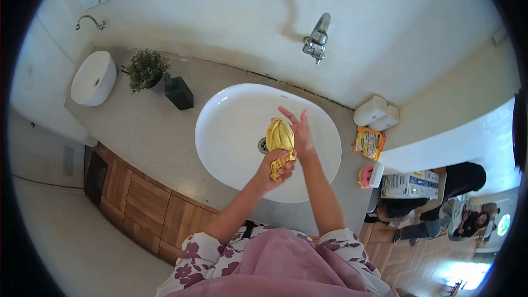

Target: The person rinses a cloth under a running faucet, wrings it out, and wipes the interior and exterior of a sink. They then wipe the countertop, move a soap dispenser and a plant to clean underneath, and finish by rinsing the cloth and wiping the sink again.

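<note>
Over the white basin (pixel 231 126), my left hand (pixel 270 168) is wrapped round the lower part of a bunched yellow cloth (pixel 280 136). The cloth puffs up into a rounded, creased top above my fist, and a crumpled tail hangs below it. My right hand (pixel 302 135) is right beside the cloth on its right side, with thumb and fingers spread. Part of that hand is hidden behind the cloth. Just left of the cloth shows the metal drain (pixel 263 145). A metal tap (pixel 317 38) comes out of the wall above the basin.
Left on the counter (pixel 159 148) stand a dark green bottle (pixel 179 93), a potted plant (pixel 146 70) and a second basin (pixel 88 85). At right are paper rolls (pixel 371 111), an orange packet (pixel 369 143) and a pink-and-white item (pixel 369 176). People (pixel 467 179) appear in the background.
</note>
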Demonstrator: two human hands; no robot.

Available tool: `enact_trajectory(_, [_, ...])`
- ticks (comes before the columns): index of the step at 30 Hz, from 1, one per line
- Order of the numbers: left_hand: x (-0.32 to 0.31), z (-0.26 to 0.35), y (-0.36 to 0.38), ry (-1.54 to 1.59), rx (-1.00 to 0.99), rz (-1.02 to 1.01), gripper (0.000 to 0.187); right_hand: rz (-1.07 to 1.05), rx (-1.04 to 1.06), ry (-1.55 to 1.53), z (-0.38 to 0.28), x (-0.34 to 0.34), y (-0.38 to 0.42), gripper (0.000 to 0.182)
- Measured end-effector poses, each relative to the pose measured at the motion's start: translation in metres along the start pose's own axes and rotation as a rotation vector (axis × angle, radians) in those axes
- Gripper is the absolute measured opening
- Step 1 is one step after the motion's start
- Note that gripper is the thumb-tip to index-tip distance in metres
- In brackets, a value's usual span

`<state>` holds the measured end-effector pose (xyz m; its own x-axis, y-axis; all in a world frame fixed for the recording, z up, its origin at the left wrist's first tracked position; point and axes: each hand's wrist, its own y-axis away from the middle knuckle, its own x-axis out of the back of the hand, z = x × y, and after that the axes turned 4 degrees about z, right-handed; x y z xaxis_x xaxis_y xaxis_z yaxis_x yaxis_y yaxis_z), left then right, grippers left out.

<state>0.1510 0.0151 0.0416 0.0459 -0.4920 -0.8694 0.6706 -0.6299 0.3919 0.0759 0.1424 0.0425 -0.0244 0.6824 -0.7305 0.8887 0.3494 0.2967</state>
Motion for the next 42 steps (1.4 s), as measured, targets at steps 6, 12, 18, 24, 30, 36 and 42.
enact_trajectory(6, [-0.038, -0.019, -0.004, 0.641, -0.052, -0.409, 0.034, -0.141, 0.034, -0.32, 0.009, -0.06, 0.005, 0.08])
enact_trajectory(12, [-0.032, -0.01, 0.003, 0.384, -0.141, -0.115, 0.028, -0.36, -0.109, -0.017, -0.013, -0.025, -0.02, 0.047])
enact_trajectory(18, [0.008, 0.011, -0.023, -0.318, -0.077, 0.349, 0.018, -0.09, -0.113, 0.478, 0.006, 0.0, -0.044, 0.025])
enact_trajectory(24, [0.052, -0.005, -0.052, -0.713, -0.162, 0.631, 0.018, 0.167, 0.089, 0.905, 0.061, 0.047, -0.073, 0.022])
enact_trajectory(30, [0.062, -0.011, -0.059, -1.387, -0.227, 0.905, 0.036, 0.324, 0.218, 1.227, 0.068, 0.045, -0.069, 0.02])
enact_trajectory(36, [0.038, -0.009, -0.05, -1.63, -0.18, 1.02, 0.039, 0.317, 0.302, 1.505, 0.068, 0.031, -0.071, 0.022])
enact_trajectory(42, [0.043, -0.02, -0.053, -1.731, -0.232, 1.015, 0.037, 0.378, 0.223, 1.539, 0.069, 0.026, -0.062, 0.018])
